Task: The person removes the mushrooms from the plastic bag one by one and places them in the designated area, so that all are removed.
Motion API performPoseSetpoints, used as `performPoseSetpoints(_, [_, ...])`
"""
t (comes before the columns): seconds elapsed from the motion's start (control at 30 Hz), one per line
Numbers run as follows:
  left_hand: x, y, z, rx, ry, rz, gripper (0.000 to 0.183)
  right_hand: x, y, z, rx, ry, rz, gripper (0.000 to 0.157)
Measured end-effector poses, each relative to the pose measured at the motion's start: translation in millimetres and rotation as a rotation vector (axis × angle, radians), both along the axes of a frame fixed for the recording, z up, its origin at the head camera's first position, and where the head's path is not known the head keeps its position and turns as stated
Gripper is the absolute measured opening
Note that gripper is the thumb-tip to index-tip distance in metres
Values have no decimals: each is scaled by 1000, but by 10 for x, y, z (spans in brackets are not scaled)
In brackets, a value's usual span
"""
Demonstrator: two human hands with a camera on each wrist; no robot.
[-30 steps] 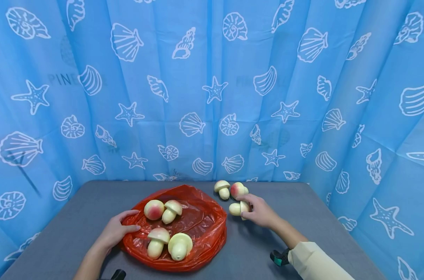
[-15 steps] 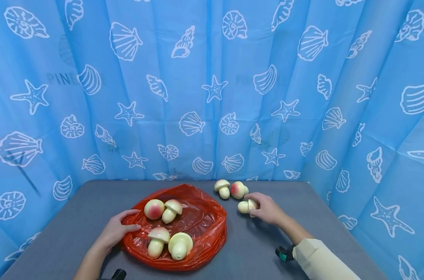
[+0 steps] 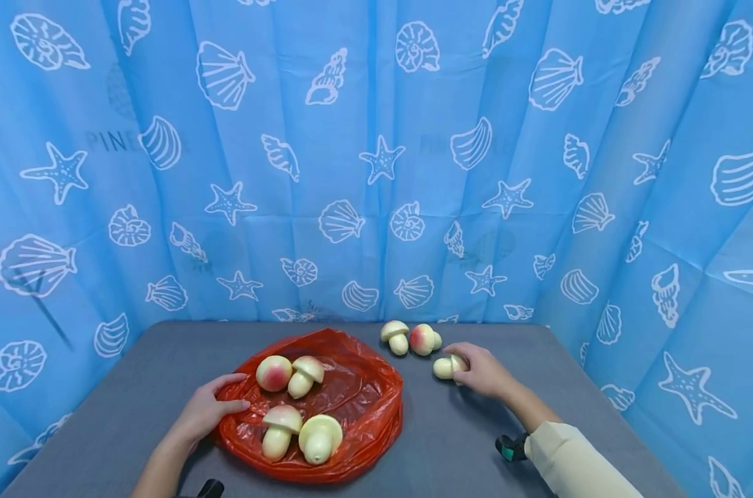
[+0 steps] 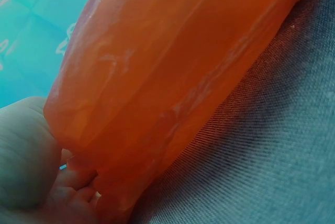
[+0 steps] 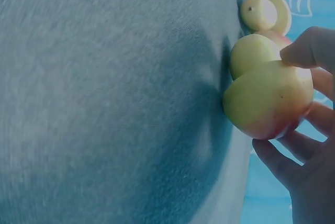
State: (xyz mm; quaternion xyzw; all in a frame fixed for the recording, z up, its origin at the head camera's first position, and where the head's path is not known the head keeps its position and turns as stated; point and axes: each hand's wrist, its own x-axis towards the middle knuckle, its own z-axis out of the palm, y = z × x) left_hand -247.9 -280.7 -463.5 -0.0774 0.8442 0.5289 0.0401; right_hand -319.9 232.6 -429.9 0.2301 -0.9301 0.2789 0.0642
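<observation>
My left hand grips the left rim of a red plastic bag that lies wide open on the table. In the left wrist view, the bag's thin side fills the middle, with the thumb on the near side and fingers behind. Several cream toy mushrooms with pinkish caps lie in the bag, one of them stem up. On the right, my right hand holds another toy mushroom by its cap, low over the table. Its rounded, red-tinged cap sits between thumb and fingers in the right wrist view.
Two more toy mushrooms, one with its stem toward me and one on its side, lie near the back edge beyond the right hand. A grey cloth covers the table. A blue curtain printed with shells hangs behind.
My right hand has shifted to the right with the mushroom, away from the bag. The left hand and the bag have stayed in place.
</observation>
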Motion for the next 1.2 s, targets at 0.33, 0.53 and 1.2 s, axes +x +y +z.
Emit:
performPoseSetpoints(0.33, [1,-9,-7,14,0,-1,66,0,44,2,26,83,-24,46])
performPoseSetpoints(0.53, [-3,-12,-6,9,6,-6,65,5,48,-15,30,188,-71,35])
performPoseSetpoints(1.2, [-28,-23,-33,8,5,-8,65,-17,-80,-151,113,117,1,57])
